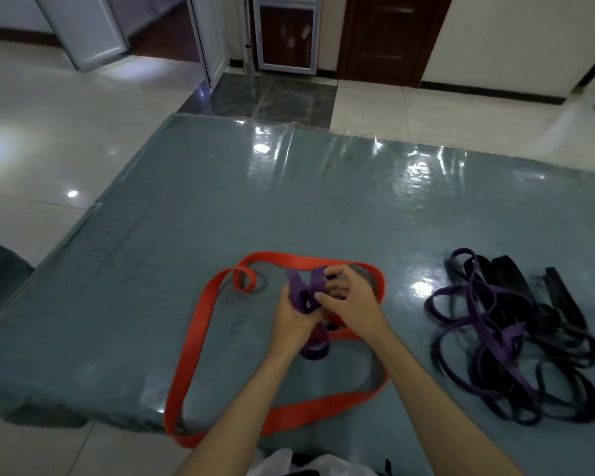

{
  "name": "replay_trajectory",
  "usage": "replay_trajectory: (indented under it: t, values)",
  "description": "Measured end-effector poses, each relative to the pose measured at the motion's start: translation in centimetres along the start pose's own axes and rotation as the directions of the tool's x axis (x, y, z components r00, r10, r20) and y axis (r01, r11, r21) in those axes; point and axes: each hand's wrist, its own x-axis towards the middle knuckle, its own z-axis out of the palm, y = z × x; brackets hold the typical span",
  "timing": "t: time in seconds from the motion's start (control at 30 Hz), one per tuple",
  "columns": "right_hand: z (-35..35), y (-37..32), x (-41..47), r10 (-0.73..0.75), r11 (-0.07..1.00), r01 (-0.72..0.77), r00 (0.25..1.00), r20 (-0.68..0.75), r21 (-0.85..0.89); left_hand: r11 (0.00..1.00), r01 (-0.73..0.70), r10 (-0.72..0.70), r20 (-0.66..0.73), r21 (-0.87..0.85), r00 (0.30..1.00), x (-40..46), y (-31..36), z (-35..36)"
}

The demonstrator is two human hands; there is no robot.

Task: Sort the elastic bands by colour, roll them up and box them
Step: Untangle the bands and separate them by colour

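While the grey-green table carries a red band looped wide around the work and a purple-and-black tangle well apart to the right, the rolling looks mid-way. Left hand grips the purple band coil, right hand pinches its wrap; keeping each turn flat and taut should stop it springing loose

purple band bunched in both hands. red-orange band looped on the table, which is grey-blue under glossy clear film with white glare spots. pile at right: purple and black bands mixed. floor tiles white, one dark marbled tile by the doorway. door dark brown, walls cream.
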Motion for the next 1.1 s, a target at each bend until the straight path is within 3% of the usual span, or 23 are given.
replay_trajectory:
  t: [0.13, 0.2, 0.27, 0.33, 0.4, 0.47, 0.5, 0.57, 0.63, 0.73, 0.8, 0.93, 1.1]
  values:
    - [-0.3, 0.5, -0.1, -0.016, 0.998, 0.004, 0.984, 0.178, 0.071, 1.000, -0.013, 0.014, -0.116, 0.009, 0.993, 0.1, -0.7, -0.9]
    - [-0.2, 1.1, -0.3, -0.061, 0.998, 0.060, 0.995, 0.073, 0.017, 0.999, -0.015, 0.022, -0.138, 0.052, 0.990, 0.2, -0.8, -1.1]
    - [0.2, 2.6, -0.7, -0.109, 0.984, 0.090, 0.987, -0.117, -0.156, 0.998, -0.010, 0.020, -0.169, 0.058, 0.985, 0.4, -0.7, -1.2]
    - [0.0, 4.7, -0.9, -0.137, 0.938, 0.062, 0.970, -0.200, -0.341, 0.999, -0.003, 0.012, -0.219, 0.040, 0.976, 0.7, -0.8, -1.6]
    - [-0.6, 6.9, -1.0, -0.013, 0.830, -0.005, 1.000, -0.028, -0.557, 1.000, -0.005, 0.005, -0.243, 0.002, 0.970, 1.0, -0.9, -2.0]
    - [-1.1, 9.1, -1.5, 0.238, 0.635, -0.054, 0.963, 0.129, -0.771, 1.000, -0.004, 0.003, -0.243, -0.003, 0.970, 1.3, -0.9, -2.3]
    - [-1.3, 9.9, -1.7, 0.292, 0.530, -0.061, 0.949, 0.115, -0.846, 1.000, -0.002, 0.002, -0.243, 0.001, 0.970, 1.4, -0.9, -2.3]
    - [-1.9, 10.5, -1.9, 0.234, 0.394, -0.011, 0.968, 0.089, -0.919, 1.000, 0.001, -0.002, -0.243, -0.003, 0.970, 1.6, -0.9, -2.3]
    - [-2.8, 10.4, -2.0, 0.106, 0.429, 0.069, 0.986, 0.126, -0.901, 1.000, 0.008, -0.010, -0.256, -0.009, 0.967, 1.9, -0.9, -2.4]
    - [-4.6, 10.9, -2.9, -0.090, 0.651, 0.190, 0.981, 0.174, -0.735, 1.000, 0.023, -0.023, -0.312, -0.005, 0.950, 2.5, -0.9, -2.8]
    - [-5.8, 11.1, -3.7, -0.158, 0.744, 0.210, 0.978, 0.138, -0.635, 1.000, 0.021, -0.017, -0.342, 0.008, 0.940, 3.0, -0.6, -3.1]
    - [-7.7, 12.1, -4.7, -0.200, 0.760, 0.195, 0.978, 0.062, -0.620, 0.999, 0.026, -0.015, -0.412, 0.022, 0.911, 4.2, -0.3, -2.8]
    - [-9.1, 12.8, -5.1, -0.120, 0.712, 0.105, 0.992, 0.027, -0.695, 0.999, 0.052, -0.041, -0.442, 0.011, 0.896, 5.3, 0.9, -2.6]
